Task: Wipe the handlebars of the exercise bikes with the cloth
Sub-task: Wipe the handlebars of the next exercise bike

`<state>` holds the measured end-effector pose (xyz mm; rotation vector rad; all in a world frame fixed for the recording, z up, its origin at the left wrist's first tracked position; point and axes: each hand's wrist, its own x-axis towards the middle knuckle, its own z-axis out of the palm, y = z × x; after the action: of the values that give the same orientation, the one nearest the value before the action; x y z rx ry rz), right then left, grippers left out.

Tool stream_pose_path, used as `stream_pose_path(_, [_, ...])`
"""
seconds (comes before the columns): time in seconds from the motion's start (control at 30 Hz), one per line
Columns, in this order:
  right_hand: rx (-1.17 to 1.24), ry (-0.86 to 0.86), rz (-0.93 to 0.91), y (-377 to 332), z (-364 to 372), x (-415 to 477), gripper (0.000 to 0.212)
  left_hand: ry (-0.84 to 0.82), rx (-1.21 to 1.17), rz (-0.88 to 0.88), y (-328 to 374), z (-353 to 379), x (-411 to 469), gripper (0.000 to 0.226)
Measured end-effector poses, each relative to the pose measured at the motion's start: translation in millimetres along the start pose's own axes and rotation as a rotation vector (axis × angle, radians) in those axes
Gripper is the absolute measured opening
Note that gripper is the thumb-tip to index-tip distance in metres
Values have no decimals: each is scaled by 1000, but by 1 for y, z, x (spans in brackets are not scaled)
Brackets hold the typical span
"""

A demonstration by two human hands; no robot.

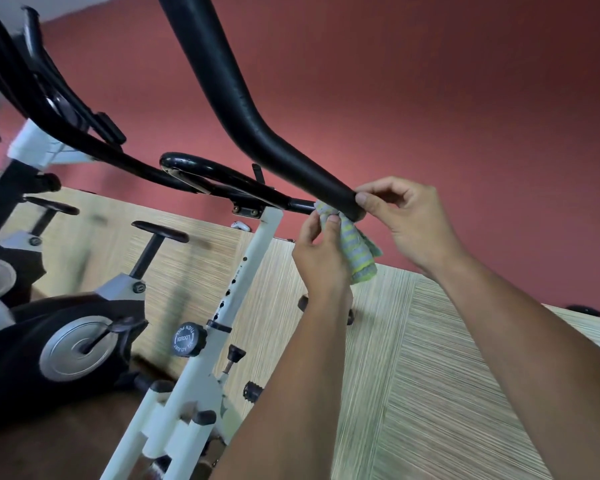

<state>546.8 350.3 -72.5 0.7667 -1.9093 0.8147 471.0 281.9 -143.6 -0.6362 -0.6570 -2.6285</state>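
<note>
pinching the cloth (pixel 359 252) in the head view, the left hand (pixel 321 252) comes up from bottom centre, fingers curled, thumb pressed on the bunched top of the cloth. that bunched top sits under the end of the handlebar (pixel 243 109), where the padded grip meets a thin black bar (pixel 302 205). rest of the cloth hangs down just right of the left hand, between the two hands. it is grey with yellow-green stripes, lower edge loose and touching nothing.

right hand (pixel 407 220) reaches in from the right, fingers curled, fingertips (pixel 362 198) nipping the very end of the padded grip. which digits press it, cannot tell. this hand is just above and right of the cloth; touching the cloth or not, cannot tell.

handlebar is a thick black padded tube, running from top centre down and right to the hands, bent partway.

bike (pixel 194 393) has a white frame. its white post (pixel 253 261) rises to the handlebar mount, just left of the left hand, with a row of small holes. round black knob (pixel 189 339) with white lettering sits on the post lower down.

second bike (pixel 21 368) is at left, black body, silver disc (pixel 73 348), black seat (pixel 160 231) above it, own black bars top left. left edge is blurred.

red wall (pixel 447 98) is behind the handlebar and hands. striped wood panel (pixel 447 393) lies below it, behind both forearms.
</note>
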Motion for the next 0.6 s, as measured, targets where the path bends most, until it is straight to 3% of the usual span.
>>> stream_pose_path(0.23, [-5,21,17,0,2,0,13,194,-211,-190,1,10,16,23])
stream_pose_path(0.43, [-28,16,20,-1,1,0,15,143,-281,-362,6,0,21,33])
stream_pose_path(0.6, [-55,2,35,-6,-1,2,13,32,-297,-492,22,6,1,18])
